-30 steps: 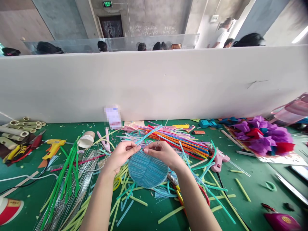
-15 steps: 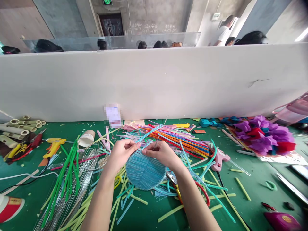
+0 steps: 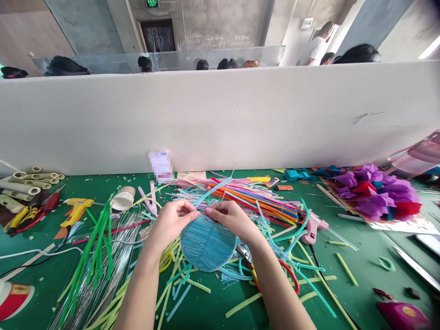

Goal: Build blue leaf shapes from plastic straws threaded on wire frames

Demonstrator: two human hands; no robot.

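A flat, rounded blue piece (image 3: 208, 245) made of close rows of fuzzy pipe cleaner, with a line down its middle like a leaf, hangs upright between my hands. My left hand (image 3: 176, 221) pinches its upper edge at the left, where light blue pipe cleaners (image 3: 213, 189) stick up to the right. Thumb and fingers of my right hand (image 3: 232, 219) are pressed together at the top edge, on a thin wire (image 3: 228, 183) that slants upward. The fingertips of both hands are close together, and they hide where the wire meets the blue piece.
Coloured pipe cleaners (image 3: 261, 199) are heaped behind my hands. Green stems (image 3: 103, 243) and wires lie left, near a yellow glue gun (image 3: 77, 211). A pink glue gun (image 3: 313, 228) and purple paper flowers (image 3: 374, 190) are on the right. A white partition (image 3: 220, 119) closes the back.
My right fingertips have shifted slightly on the top edge, and the wire's tip stands a little lower and further left. My left hand keeps its pinch.
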